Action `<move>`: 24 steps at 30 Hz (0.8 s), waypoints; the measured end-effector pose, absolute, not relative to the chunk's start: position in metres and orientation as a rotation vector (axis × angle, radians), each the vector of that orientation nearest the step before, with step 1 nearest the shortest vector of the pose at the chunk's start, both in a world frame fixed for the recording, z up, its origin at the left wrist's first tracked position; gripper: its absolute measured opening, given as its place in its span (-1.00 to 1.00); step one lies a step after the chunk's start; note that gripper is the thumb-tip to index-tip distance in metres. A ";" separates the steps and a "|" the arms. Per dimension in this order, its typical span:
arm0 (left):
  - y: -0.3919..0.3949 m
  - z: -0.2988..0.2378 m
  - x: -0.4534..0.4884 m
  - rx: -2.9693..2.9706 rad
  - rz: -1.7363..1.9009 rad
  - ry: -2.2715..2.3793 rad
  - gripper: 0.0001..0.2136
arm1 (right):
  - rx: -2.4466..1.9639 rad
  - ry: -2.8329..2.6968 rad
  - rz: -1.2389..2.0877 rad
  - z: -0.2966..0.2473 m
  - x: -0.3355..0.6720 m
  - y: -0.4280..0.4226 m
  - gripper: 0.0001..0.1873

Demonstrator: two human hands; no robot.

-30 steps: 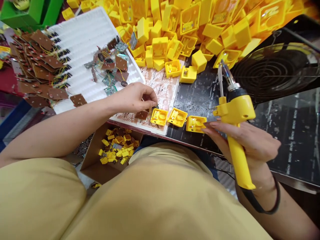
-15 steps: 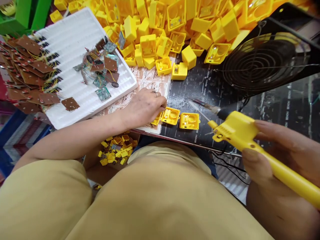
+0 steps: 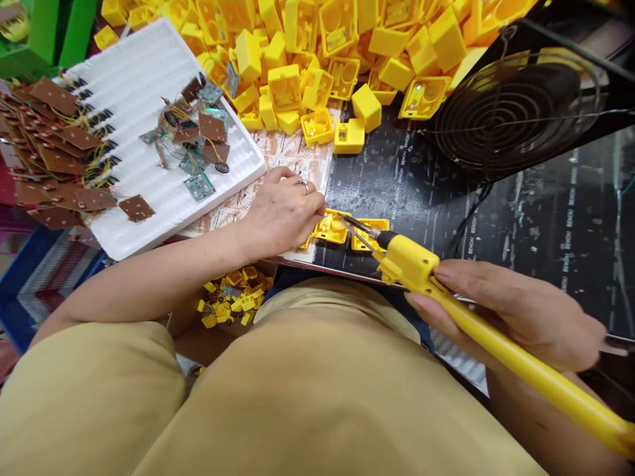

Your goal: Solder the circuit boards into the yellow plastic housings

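My right hand (image 3: 520, 311) is wrapped round the handle of a yellow soldering gun (image 3: 411, 261) with a thin feed tube beside its black-collared iron. Its tip points left, at or just above a small open yellow casing (image 3: 332, 228). My left hand (image 3: 288, 208), a ring on one finger, has its fingers curled down at that casing's left side; the fingertips are partly hidden. Part of another yellow piece (image 3: 306, 243) shows beneath this hand. A second open casing (image 3: 378, 223) sits to the right, partly covered by the iron.
A white foam tray (image 3: 133, 66) at left carries brown and green circuit boards with wires. Yellow casings (image 3: 285, 89) are heaped at the back. A black fan (image 3: 496, 122) stands at right on the black bench top (image 3: 526, 231). Below the edge, a box holds yellow parts (image 3: 238, 297).
My right hand has brought the soldering gun leftward, so its tip is now over the casing by my left hand. My left hand stays almost in place.
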State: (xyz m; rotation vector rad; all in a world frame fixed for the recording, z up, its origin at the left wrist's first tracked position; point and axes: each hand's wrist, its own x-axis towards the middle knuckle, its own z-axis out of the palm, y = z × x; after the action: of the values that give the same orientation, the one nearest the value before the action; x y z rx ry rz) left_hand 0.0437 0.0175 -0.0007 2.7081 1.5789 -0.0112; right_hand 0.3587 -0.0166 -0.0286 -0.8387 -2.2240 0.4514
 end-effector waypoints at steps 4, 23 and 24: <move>0.016 -0.004 0.042 2.821 0.014 1.576 -0.68 | -0.717 -2.295 0.394 -0.022 0.344 -0.014 -0.67; 0.021 0.012 0.056 2.728 -0.315 1.583 -0.76 | -0.932 -2.349 0.445 0.005 0.350 -0.004 -0.73; 0.020 0.012 0.055 2.724 -0.307 1.585 -0.76 | -0.928 -2.347 0.461 0.004 0.350 -0.004 -0.72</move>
State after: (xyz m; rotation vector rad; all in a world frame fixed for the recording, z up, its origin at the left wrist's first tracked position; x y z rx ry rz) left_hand 0.0552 0.0203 0.0116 2.7238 1.5845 -0.3073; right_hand 0.3496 -0.0041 0.0043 -0.9276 -2.3471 0.4610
